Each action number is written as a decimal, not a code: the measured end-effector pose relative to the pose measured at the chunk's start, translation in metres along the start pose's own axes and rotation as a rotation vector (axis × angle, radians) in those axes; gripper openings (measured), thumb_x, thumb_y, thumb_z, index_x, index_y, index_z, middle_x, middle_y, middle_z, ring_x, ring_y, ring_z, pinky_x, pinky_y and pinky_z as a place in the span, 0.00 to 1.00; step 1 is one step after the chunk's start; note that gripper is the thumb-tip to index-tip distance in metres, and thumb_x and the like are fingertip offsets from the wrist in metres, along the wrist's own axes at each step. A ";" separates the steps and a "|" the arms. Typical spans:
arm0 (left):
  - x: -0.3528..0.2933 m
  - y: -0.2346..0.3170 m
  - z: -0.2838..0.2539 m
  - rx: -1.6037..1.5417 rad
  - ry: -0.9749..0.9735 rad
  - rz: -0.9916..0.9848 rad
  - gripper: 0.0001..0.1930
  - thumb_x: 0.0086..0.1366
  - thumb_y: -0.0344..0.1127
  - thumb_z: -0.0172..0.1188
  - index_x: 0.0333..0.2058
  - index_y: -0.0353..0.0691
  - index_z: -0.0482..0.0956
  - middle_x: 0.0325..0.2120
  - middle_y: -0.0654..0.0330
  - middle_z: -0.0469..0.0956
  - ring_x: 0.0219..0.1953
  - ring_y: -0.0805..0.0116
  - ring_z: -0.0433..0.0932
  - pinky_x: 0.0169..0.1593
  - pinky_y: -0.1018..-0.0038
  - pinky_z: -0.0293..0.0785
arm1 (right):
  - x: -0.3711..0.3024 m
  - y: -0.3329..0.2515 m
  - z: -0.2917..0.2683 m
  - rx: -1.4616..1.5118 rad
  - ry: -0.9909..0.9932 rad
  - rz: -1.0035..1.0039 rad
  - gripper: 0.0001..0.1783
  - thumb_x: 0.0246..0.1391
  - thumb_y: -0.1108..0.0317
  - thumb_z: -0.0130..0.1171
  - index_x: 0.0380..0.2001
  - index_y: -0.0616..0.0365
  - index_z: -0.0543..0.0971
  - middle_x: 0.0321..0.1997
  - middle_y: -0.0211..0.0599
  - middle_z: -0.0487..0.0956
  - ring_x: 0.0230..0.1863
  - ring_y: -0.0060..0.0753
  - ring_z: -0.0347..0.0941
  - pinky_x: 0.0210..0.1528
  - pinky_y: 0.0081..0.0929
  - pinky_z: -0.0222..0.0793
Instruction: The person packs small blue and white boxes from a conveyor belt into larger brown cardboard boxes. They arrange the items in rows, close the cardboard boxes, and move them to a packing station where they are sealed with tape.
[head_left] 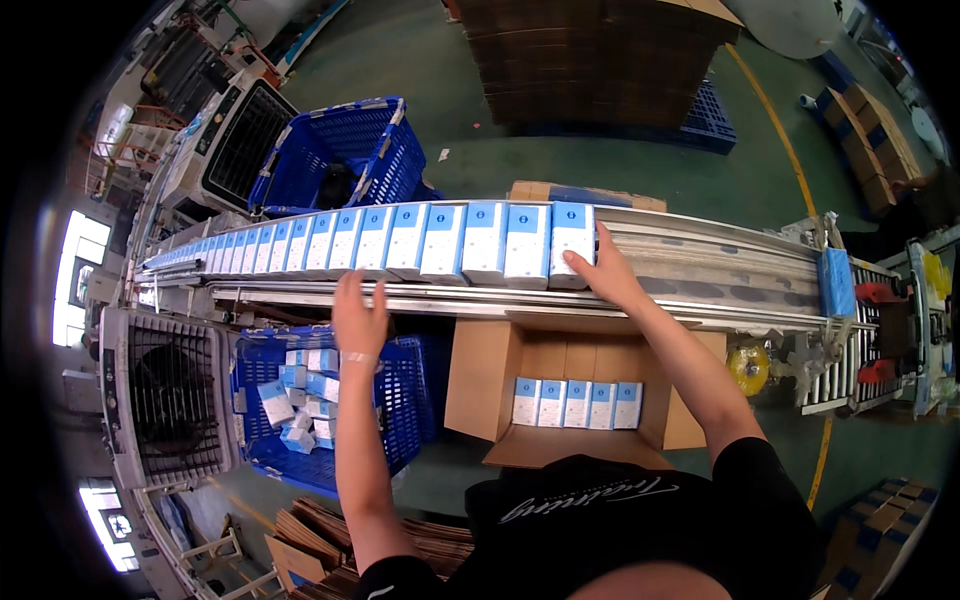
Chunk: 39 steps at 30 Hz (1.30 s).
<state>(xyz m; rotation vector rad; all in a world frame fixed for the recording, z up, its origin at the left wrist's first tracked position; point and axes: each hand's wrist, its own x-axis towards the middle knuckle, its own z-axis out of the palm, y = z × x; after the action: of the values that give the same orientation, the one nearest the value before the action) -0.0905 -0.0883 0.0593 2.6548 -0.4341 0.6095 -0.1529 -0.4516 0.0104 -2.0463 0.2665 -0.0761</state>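
A long row of upright white-and-blue boxes stands on the conveyor. My right hand rests against the end box, thumb on its front and fingers stretched along its right side. My left hand is at the conveyor's near edge, just below the row, with its fingers spread and nothing in them. Whether its fingertips touch a box I cannot tell. Below the conveyor, an open cardboard carton holds several similar boxes side by side along its far wall.
A blue crate with loose boxes stands left of the carton. Another blue crate is beyond the conveyor. Stacked cardboard sits on a blue pallet. Yellow tape hangs right of the carton.
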 end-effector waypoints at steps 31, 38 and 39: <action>-0.186 0.130 0.130 -0.394 -0.702 -0.302 0.44 0.54 0.52 0.61 0.52 0.18 0.51 0.45 0.29 0.65 0.47 0.36 0.67 0.50 0.57 0.65 | -0.203 0.078 -0.035 -0.296 0.157 0.324 0.45 0.37 0.52 0.70 0.50 0.70 0.60 0.44 0.60 0.72 0.44 0.54 0.73 0.48 0.38 0.68; -0.206 0.116 0.318 0.215 -1.079 -0.327 0.45 0.53 0.55 0.62 0.55 0.22 0.53 0.48 0.37 0.67 0.51 0.51 0.69 0.50 0.66 0.69 | -0.132 0.246 0.067 -0.733 -0.230 0.697 0.53 0.43 0.46 0.64 0.58 0.77 0.52 0.56 0.62 0.65 0.49 0.49 0.71 0.46 0.34 0.72; -0.208 0.110 0.313 0.262 -1.152 -0.249 0.44 0.54 0.56 0.60 0.55 0.23 0.56 0.46 0.37 0.70 0.51 0.53 0.71 0.49 0.67 0.71 | -0.119 0.239 0.059 -0.911 -0.473 0.596 0.41 0.47 0.47 0.59 0.52 0.71 0.62 0.52 0.60 0.68 0.47 0.47 0.73 0.44 0.35 0.72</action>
<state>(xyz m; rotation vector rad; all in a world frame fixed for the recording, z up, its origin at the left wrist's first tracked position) -0.2006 -0.2757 -0.2672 2.9778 -0.2962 -1.0685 -0.2964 -0.4813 -0.2203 -2.6749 0.6828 1.0537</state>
